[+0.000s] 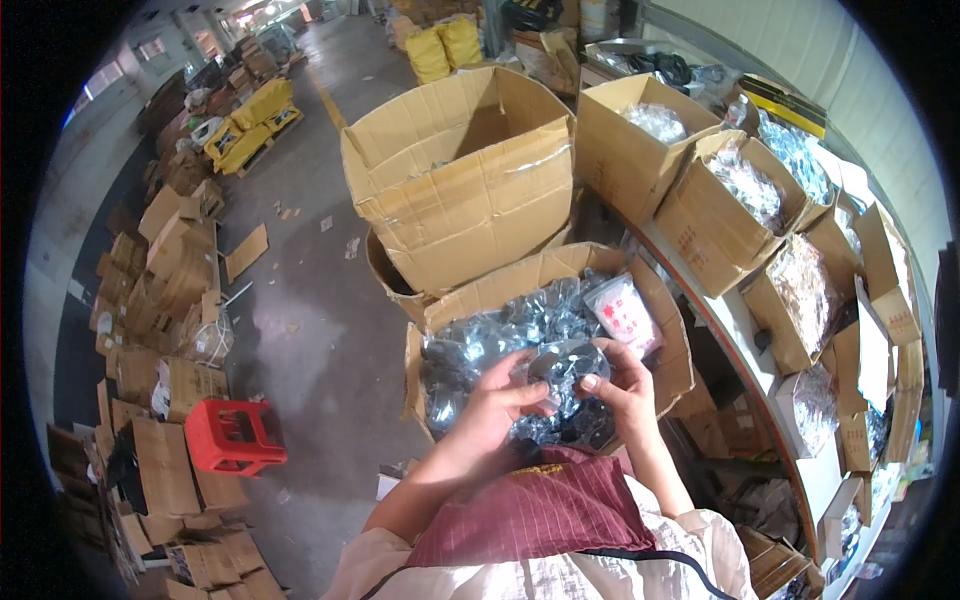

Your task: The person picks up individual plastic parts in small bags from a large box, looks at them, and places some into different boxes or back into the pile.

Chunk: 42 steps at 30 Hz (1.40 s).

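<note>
Both my hands hold a clear plastic piece with dark parts showing in it [560, 367]; its exact kind I cannot make out. My left hand [500, 397] grips its left side, thumb on top. On its right side my right hand [622, 382] pinches it, thumb bent over the near face. Right below is an open cardboard box [412, 372] filled with shiny clear plastic pieces [525, 315]. A white packet with red print [625, 310] lies on these pieces at the box's right side, just beyond my right hand.
Beyond the box stands a taller open carton [470, 215]. Several cartons of clear plastic items, one of them a carton [735, 215], line a curved bench [745, 345] on the right. A red stool [232, 437] and piled cardboard [160, 270] stand left. Yellow sacks [255, 125] lie farther off.
</note>
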{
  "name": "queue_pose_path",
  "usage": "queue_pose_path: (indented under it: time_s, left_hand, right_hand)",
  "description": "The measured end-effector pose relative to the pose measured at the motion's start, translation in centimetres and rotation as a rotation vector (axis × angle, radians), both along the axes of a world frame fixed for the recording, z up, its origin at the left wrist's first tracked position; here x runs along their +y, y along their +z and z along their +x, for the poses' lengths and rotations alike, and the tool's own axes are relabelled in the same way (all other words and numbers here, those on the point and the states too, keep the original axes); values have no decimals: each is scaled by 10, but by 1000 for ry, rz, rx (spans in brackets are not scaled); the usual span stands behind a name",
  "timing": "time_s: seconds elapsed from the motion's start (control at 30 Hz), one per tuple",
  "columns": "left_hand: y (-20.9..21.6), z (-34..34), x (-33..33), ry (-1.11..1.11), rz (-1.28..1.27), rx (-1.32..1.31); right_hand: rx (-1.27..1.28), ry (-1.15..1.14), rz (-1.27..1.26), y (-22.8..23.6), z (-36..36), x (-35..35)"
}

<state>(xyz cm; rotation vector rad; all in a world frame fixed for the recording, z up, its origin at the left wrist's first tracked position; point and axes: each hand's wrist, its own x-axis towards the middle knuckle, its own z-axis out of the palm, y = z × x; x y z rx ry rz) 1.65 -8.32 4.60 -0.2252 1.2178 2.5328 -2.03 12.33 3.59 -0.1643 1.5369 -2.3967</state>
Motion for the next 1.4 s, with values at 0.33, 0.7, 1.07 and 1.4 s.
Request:
queue_pose_path:
  time_s: [0.33, 0.7, 1.07, 1.4]
  left_hand:
    - [2, 3, 7, 63, -73, 70]
    - [18, 7, -4, -96, -82, 277]
    - [-1, 3, 0, -34, -173, 147]
    - [-9, -45, -21, -198, -143, -44]
  right_hand:
    - [64, -81, -9, 8, 13, -10]
    - [-111, -27, -261, -9, 5, 2]
    - [12, -3, -23, 2, 9, -3]
    - [97, 92, 169, -21, -11, -5]
